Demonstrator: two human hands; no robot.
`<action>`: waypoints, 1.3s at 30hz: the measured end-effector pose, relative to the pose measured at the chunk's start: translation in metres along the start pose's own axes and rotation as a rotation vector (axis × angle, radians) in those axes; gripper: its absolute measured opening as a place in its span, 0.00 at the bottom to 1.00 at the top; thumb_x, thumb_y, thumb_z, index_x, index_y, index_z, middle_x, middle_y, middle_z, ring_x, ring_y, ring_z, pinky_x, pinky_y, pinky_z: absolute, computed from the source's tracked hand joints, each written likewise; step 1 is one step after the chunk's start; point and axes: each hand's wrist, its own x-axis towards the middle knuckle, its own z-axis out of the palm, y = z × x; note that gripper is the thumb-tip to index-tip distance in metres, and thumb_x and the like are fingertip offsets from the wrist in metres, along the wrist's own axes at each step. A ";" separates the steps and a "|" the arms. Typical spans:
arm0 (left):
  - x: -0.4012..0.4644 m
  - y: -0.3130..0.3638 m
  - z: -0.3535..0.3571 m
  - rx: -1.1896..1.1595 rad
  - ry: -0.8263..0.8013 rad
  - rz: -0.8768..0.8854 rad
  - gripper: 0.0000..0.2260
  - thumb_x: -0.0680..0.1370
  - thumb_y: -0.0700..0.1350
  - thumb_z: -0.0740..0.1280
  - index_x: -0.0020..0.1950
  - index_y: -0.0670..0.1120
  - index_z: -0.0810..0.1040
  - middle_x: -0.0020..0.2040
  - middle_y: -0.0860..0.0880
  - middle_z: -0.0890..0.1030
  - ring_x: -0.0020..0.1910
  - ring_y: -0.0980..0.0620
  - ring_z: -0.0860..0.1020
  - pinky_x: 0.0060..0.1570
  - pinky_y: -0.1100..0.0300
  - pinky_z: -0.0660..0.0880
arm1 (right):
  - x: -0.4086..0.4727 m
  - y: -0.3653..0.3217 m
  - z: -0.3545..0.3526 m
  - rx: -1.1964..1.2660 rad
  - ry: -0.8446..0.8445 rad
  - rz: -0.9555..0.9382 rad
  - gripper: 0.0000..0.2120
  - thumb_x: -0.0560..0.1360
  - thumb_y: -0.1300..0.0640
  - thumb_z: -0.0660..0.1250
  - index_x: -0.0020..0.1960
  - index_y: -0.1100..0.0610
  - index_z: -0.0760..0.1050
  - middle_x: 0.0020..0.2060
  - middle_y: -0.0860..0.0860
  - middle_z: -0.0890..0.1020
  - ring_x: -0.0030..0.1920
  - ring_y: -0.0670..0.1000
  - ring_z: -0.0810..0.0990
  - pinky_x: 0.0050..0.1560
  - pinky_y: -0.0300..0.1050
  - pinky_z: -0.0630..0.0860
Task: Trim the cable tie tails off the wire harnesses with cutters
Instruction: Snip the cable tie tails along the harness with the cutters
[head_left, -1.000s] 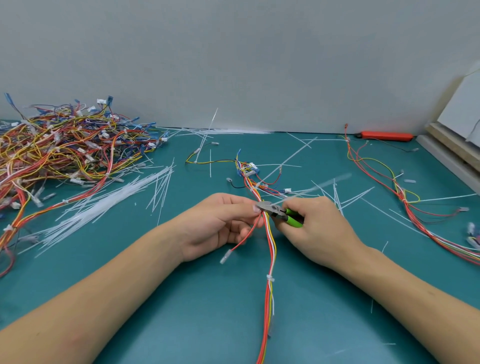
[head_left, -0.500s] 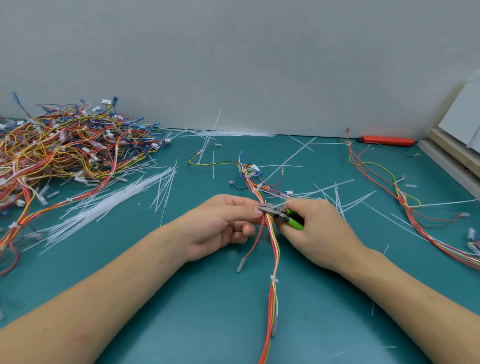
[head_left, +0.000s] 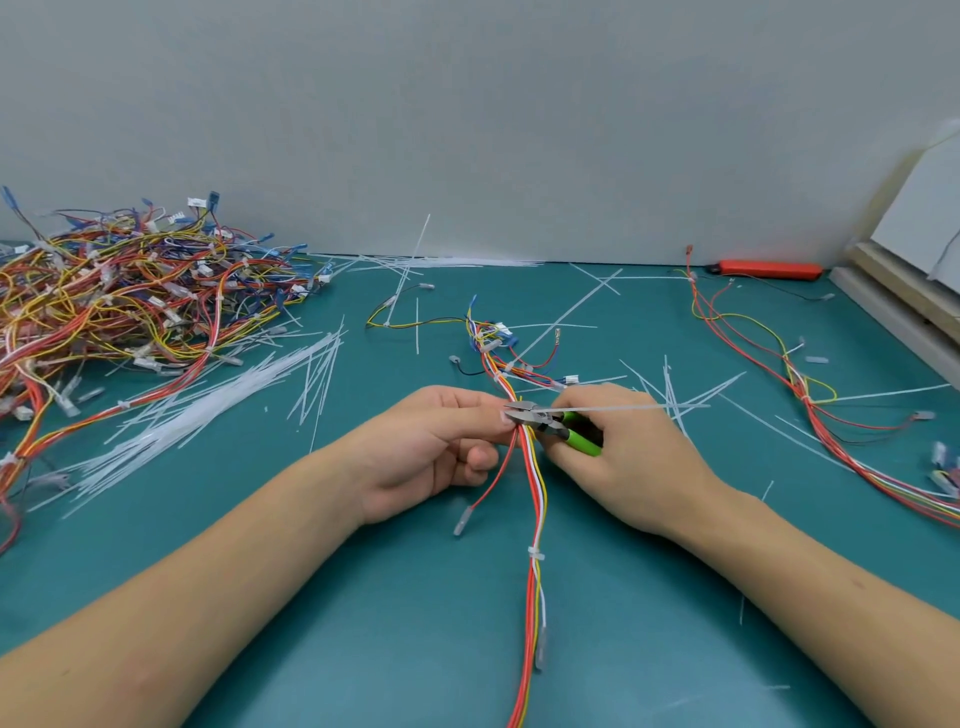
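A wire harness (head_left: 535, 499) of red, white and yellow wires runs from the mat's middle toward me. My left hand (head_left: 436, 447) pinches it at a cable tie just left of the cutter jaws. My right hand (head_left: 623, 457) grips the green-handled cutters (head_left: 550, 423), whose jaws sit at that tie. A white cable tie tail (head_left: 634, 409) sticks out to the right from the jaws over my right hand. Another trimmed tie (head_left: 536, 554) wraps the harness lower down.
A big heap of harnesses (head_left: 119, 296) fills the left. Loose white tie tails (head_left: 218, 410) lie scattered over the green mat (head_left: 395, 649). Another harness (head_left: 810, 410) lies at the right, an orange tool (head_left: 769, 269) by the wall, boards (head_left: 904, 306) at far right.
Both hands stayed on the harness and cutters. A long white tie tail now shows sticking out rightward from the cutter jaws; the loose red wire end hangs lower.
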 end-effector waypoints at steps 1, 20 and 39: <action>0.000 0.000 0.000 0.000 0.002 0.000 0.07 0.81 0.39 0.66 0.56 0.40 0.81 0.40 0.50 0.84 0.28 0.58 0.68 0.31 0.66 0.69 | 0.000 -0.001 -0.001 0.010 -0.006 -0.006 0.05 0.74 0.52 0.69 0.41 0.51 0.76 0.35 0.44 0.77 0.40 0.47 0.73 0.41 0.41 0.69; -0.002 -0.001 -0.001 0.009 -0.027 0.013 0.05 0.81 0.39 0.68 0.54 0.41 0.81 0.42 0.49 0.84 0.29 0.57 0.69 0.33 0.65 0.69 | -0.001 -0.005 -0.003 0.020 -0.020 0.104 0.10 0.72 0.46 0.65 0.36 0.52 0.74 0.28 0.48 0.74 0.34 0.51 0.72 0.37 0.53 0.74; -0.001 -0.001 -0.002 0.009 -0.040 0.020 0.04 0.80 0.40 0.68 0.53 0.42 0.82 0.42 0.49 0.83 0.29 0.57 0.70 0.33 0.65 0.70 | -0.003 -0.005 -0.002 0.025 -0.020 0.109 0.15 0.75 0.43 0.66 0.38 0.53 0.75 0.28 0.49 0.72 0.33 0.51 0.71 0.36 0.55 0.74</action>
